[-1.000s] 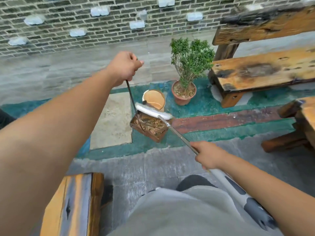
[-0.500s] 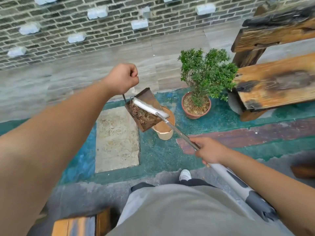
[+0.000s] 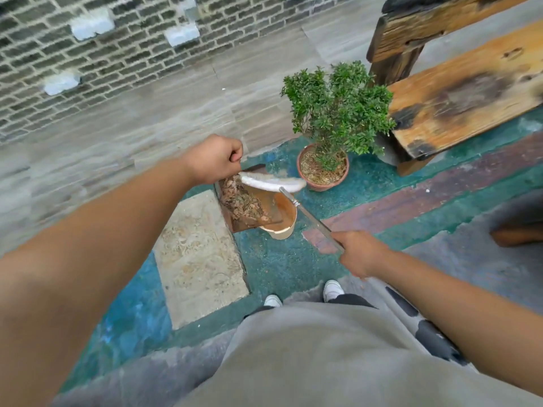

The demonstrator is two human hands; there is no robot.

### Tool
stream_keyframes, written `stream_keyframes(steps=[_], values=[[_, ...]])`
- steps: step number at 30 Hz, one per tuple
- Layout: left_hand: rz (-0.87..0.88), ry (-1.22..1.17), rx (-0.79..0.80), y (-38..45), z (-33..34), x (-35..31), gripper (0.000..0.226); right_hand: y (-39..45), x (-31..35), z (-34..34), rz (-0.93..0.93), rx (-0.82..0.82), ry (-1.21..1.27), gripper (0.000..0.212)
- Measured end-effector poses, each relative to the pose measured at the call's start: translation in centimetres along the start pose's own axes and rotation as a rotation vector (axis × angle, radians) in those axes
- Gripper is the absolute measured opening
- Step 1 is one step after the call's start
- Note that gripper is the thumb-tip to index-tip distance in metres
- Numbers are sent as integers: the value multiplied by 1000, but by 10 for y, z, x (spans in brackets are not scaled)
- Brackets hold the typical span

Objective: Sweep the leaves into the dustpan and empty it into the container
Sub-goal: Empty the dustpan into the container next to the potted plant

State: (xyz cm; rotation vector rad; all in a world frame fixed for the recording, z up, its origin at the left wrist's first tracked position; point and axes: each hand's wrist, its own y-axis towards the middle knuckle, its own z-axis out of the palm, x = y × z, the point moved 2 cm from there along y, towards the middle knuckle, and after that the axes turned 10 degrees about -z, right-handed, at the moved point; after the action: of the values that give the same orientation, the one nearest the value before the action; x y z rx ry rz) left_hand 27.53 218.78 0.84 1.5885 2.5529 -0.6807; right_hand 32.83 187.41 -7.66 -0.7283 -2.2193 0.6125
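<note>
Dustpan (image 3: 249,205) tilted in the air at frame centre, brown leaves (image 3: 242,201) piled inside, its lower edge over the tan container (image 3: 282,227) standing on the green floor (image 3: 288,259). Left hand (image 3: 216,160) clenched on the dustpan's handle at the pan's 11 o'clock. White brush head (image 3: 273,183) lies across the pan's top edge. Right hand (image 3: 361,252) at 4 o'clock grips the broom's metal handle (image 3: 308,218). Potted plant (image 3: 332,124) at 1 o'clock of the container, wooden bench (image 3: 470,92) beyond.
</note>
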Motion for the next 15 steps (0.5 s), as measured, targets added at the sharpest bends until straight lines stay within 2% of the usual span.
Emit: stream_keyframes(steps=[7,15], values=[[84,10,27,12,3,14,32,8,20,21,134,6,-81,47],[194,26,82,13,8,19,37,30,46,27,162,-19,-116,48]])
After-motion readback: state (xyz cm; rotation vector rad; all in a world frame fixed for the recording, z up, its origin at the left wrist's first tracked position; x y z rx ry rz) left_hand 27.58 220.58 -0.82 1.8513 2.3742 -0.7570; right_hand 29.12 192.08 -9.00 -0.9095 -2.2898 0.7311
